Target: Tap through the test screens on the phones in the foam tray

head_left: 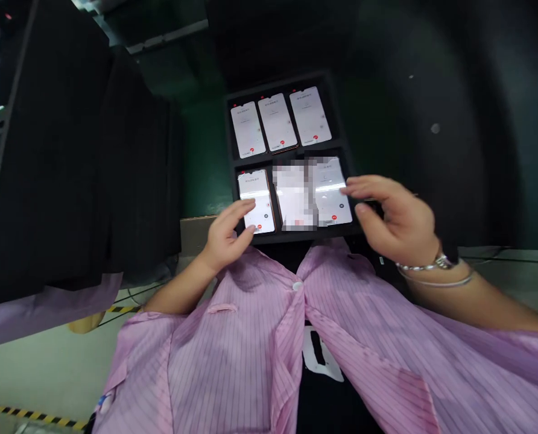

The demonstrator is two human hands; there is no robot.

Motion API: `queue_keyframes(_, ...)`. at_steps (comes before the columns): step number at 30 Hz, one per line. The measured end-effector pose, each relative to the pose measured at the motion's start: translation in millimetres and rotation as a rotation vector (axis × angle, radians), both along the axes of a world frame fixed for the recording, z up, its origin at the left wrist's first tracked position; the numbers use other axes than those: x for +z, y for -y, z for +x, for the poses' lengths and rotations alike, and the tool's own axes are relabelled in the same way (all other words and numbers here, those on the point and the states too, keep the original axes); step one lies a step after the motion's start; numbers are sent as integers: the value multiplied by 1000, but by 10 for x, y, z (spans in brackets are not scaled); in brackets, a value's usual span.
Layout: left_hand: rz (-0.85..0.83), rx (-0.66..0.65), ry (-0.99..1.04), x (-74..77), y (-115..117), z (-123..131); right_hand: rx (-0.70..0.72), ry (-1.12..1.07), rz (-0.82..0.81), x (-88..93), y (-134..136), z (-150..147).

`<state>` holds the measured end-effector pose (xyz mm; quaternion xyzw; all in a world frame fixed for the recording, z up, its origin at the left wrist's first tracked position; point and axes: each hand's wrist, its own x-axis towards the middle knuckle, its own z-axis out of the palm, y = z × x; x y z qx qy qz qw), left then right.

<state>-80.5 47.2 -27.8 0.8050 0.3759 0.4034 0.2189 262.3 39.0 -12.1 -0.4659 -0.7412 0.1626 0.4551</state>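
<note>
Several lit smartphones lie face up in two rows in a black tray (287,155). My left hand (230,235) is over the near-left phone (256,188), its thumb and fingers apart at the lower left of the screen. At the tray's right side, my right hand (391,217) has its fingers stretched toward the right edge of the near-right phone (331,199); whether the tips touch it, I cannot tell. A blurred patch covers the near-middle phone (294,202). Behind are the far-left phone (248,129), far-middle phone (278,123) and far-right phone (310,117).
The tray rests at the front edge of a dark green work surface (201,163). Tall black panels (83,157) stand on the left. Yellow-and-black tape (34,415) marks the floor at lower left.
</note>
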Motion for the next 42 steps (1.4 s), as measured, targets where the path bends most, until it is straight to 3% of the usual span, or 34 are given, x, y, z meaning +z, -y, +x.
queue_keyframes(3,62,-14,-165,-156,190,43,130,128,5,-253,188,-133)
queue_keyframes(6,112,27,-304,-355,258,116,139,190,-42,-469,224,-226)
queue_keyframes(11,54,98,-428,-542,290,197,163,313,-104,-571,170,-289)
queue_keyframes(14,52,158,-459,-572,305,213,132,329,-87,-493,167,-249)
queue_keyframes(18,44,181,-466,-599,302,243,-17,187,1,-358,208,-36)
queue_keyframes(22,1,179,-421,-575,276,262,-96,203,6,-480,220,183)
queue_keyframes(25,-82,160,-162,-415,260,244,-116,258,-30,-572,216,203)
queue_keyframes(27,-211,149,130,-229,256,241,-119,178,-6,-459,225,118)
queue_keyframes(30,-512,49,419,75,257,301,-31,-61,-5,-17,241,-127)
queue_keyframes(34,-779,-54,536,292,293,504,433,-106,-211,543,210,-547)
queue_keyframes(37,-871,-66,710,293,353,642,584,-116,-326,627,165,-808)
queue_keyframes(42,-973,-64,868,223,425,707,577,-164,-370,475,156,-969)
